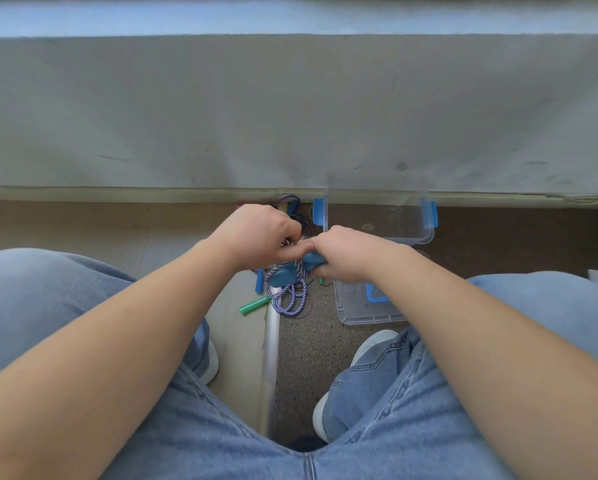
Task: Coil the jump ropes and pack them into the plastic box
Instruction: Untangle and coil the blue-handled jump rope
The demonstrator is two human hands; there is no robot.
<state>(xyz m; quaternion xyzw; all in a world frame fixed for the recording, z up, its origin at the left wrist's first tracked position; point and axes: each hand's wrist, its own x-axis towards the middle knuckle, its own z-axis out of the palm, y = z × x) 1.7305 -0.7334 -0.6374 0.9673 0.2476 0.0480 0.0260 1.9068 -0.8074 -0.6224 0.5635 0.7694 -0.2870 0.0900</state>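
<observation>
Striped jump rope held over floor.
R hand grips blue handles; L hand curled, prob. pinching cord; loops hang near plastic box.

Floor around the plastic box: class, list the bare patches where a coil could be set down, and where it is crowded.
Bare: brown floor between the plastic box and the right knee; tan floor between the wall and the left knee. Crowded: the jump ropes left of the box.

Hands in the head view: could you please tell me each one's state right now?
Left hand: closed, pinching the striped rope.
Right hand: closed, gripping the blue handles.
</observation>
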